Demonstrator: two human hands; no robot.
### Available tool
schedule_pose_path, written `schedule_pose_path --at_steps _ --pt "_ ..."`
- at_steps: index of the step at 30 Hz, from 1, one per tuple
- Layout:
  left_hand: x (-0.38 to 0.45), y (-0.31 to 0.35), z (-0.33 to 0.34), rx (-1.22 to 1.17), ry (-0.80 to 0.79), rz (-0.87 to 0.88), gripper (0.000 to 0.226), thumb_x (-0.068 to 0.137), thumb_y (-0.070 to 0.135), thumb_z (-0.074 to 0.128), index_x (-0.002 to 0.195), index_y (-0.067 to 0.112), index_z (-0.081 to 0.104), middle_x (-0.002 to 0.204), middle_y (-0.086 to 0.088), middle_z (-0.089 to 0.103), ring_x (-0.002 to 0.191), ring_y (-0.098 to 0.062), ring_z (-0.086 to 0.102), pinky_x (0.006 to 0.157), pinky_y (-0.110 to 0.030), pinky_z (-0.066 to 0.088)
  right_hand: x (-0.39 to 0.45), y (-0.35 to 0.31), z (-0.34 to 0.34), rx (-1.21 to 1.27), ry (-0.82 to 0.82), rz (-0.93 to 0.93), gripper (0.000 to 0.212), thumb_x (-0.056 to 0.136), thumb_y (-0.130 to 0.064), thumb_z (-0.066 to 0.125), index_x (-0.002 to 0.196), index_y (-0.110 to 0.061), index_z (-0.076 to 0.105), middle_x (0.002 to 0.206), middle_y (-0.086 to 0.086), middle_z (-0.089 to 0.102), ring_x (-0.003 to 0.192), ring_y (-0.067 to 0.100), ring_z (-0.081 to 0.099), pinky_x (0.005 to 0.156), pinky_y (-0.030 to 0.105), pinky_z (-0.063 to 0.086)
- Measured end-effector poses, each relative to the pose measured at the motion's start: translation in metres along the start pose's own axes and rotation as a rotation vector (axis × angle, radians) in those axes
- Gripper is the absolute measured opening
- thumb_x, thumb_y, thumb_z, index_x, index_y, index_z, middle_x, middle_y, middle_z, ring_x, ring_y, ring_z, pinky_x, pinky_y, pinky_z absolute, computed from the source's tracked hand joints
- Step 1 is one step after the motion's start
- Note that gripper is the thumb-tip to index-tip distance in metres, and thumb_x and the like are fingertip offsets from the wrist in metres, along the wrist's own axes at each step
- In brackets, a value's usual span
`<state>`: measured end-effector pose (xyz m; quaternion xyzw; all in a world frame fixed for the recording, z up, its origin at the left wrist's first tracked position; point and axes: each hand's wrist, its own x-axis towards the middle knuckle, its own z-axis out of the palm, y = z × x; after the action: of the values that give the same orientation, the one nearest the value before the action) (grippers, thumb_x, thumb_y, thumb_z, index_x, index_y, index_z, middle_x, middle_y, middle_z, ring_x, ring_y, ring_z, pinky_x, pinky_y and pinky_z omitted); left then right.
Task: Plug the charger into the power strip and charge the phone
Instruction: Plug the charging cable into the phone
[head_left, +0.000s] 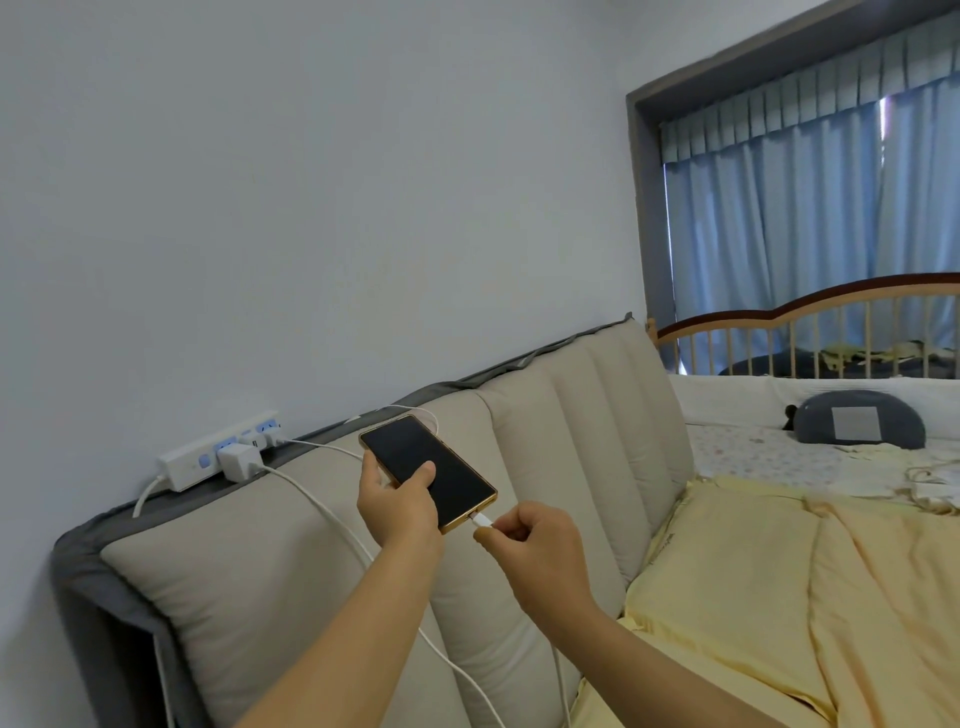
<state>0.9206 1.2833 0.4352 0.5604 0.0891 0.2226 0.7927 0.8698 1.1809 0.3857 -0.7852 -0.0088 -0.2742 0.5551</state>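
Padded beige headboard (322, 561) ran along a pale wall, with a white power strip (208, 457) resting on its top edge and a white charger (240, 460) plugged into it. Above the headboard, the left hand (397, 501) gripped a dark-screened phone (428, 470) by its near end, thumb across the glass. The right hand (530, 545) pinched the white cable plug (480, 519) at the phone's bottom port; whether it was fully seated could not be told.

The white cube charger (240, 461) sits plugged into the long white power strip (208, 457) atop the headboard; its white cable's plug (480, 519) meets the gold-edged phone (427, 472) — screen dark (tilted, held aloft).
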Motion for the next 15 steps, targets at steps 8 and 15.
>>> schedule_pose_path --at_steps 8,15 --pt "0.0022 0.0009 -0.0013 0.0 0.006 -0.004 0.073 0.084 0.002 0.068 0.146 0.029 0.039 0.132 -0.007 0.058 0.117 -0.035 0.059 0.089 -0.056 0.055 -0.0012 0.0005 -0.0011 0.007 0.005 -0.004 0.014 0.082 -0.023 0.071 0.071 -0.021 0.062 0.063 -0.009 0.059 0.06 0.01 0.056 0.061 0.018 0.05" --pt "-0.0001 -0.0022 -0.0022 -0.035 0.043 -0.026 0.077 0.084 0.001 0.069 0.147 0.03 0.037 0.139 -0.007 0.054 0.122 -0.035 0.055 0.092 -0.056 0.054 -0.0033 -0.0022 0.0039 -0.047 0.049 0.009 0.014 0.084 -0.023 0.069 0.072 -0.017 0.062 0.064 -0.006 0.058 0.059 0.009 0.054 0.056 0.015 0.045"
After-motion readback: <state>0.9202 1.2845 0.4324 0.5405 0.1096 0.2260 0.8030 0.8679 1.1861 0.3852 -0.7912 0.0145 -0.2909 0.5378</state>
